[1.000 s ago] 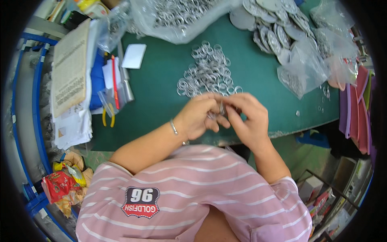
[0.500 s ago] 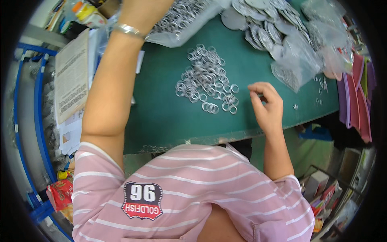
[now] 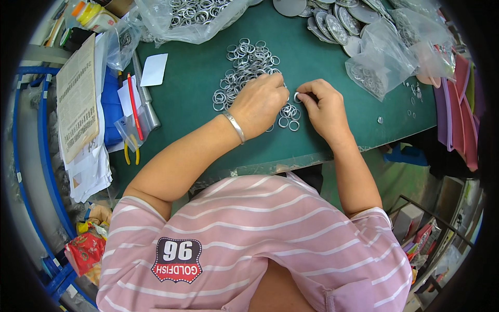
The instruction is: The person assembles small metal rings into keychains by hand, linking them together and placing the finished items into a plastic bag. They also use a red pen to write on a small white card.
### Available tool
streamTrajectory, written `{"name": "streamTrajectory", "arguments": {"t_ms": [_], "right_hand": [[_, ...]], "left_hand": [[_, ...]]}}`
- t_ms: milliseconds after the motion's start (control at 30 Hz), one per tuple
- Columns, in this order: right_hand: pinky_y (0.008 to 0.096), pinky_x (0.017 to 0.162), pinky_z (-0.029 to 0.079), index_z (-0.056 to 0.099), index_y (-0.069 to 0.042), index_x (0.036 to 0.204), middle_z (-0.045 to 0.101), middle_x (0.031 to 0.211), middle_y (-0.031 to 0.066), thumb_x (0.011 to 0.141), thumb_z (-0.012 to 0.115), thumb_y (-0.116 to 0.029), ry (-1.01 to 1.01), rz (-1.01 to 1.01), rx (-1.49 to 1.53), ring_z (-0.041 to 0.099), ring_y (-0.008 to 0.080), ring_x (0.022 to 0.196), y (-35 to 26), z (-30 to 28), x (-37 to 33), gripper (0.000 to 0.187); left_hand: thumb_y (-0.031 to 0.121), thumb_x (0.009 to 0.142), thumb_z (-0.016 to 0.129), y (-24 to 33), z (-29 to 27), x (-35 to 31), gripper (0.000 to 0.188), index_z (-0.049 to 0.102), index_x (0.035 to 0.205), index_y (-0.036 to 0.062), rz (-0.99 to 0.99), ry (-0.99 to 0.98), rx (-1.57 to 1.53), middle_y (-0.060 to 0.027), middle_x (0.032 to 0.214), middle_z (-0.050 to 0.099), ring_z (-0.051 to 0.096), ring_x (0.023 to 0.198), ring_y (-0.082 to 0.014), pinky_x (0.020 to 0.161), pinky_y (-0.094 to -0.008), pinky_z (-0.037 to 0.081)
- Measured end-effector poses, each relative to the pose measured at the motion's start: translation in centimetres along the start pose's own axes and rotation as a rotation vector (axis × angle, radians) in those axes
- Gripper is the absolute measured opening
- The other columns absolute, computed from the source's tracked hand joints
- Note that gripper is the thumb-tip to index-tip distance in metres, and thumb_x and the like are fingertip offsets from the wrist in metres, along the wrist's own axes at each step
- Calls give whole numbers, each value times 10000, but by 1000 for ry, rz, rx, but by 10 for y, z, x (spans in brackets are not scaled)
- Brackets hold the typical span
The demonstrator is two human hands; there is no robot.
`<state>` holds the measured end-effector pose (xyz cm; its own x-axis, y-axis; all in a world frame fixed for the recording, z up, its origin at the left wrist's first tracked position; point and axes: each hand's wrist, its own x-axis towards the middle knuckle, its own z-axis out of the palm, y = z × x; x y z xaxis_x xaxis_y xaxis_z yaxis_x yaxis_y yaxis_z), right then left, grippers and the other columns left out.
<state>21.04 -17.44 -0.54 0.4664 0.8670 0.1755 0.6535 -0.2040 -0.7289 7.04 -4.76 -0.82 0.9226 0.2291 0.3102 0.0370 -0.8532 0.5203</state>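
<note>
A heap of small silver metal rings (image 3: 243,66) lies on the green tabletop in front of me. My left hand (image 3: 260,103), a silver bangle at its wrist, is over the heap's right side with curled fingers. Whatever its fingertips hold, if anything, is hidden behind the hand. Just to the right, my right hand (image 3: 325,109) pinches one metal ring (image 3: 297,97) between thumb and forefinger. The two hands are close but apart. A few loose rings (image 3: 289,115) lie on the table between and below them.
An open plastic bag of rings (image 3: 200,31) stands at the back. Round metal discs (image 3: 338,28) pile up at back right beside clear bags (image 3: 374,67). At left lie a white card (image 3: 154,69), a red pen (image 3: 134,106), a metal rod (image 3: 145,96) and papers (image 3: 78,99).
My left hand has come back from the far bag of rings to the heap. My right hand has moved slightly left and up and now shows a ring in its pinch.
</note>
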Motion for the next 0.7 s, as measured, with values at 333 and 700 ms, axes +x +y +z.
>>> {"name": "streamTrajectory", "arguments": {"t_ms": [333, 700], "right_hand": [[262, 683, 492, 682, 14, 906, 668, 888, 87, 789, 682, 24, 42, 203, 688, 618, 144, 765, -21, -14, -13, 117], [364, 714, 499, 671, -16, 862, 635, 861, 117, 774, 687, -35, -110, -230, -2, 616, 290, 785, -20, -10, -6, 91]], "left_hand": [[116, 941, 567, 23, -24, -8, 198, 644, 1049, -31, -824, -102, -1271, -151, 1079, 657, 673, 925, -186, 750, -268, 560], [241, 981, 506, 6, -52, -18, 226, 565, 878, 49, -917, 134, -1752, -3, 730, 507, 392, 524, -38, 392, -163, 267]]}}
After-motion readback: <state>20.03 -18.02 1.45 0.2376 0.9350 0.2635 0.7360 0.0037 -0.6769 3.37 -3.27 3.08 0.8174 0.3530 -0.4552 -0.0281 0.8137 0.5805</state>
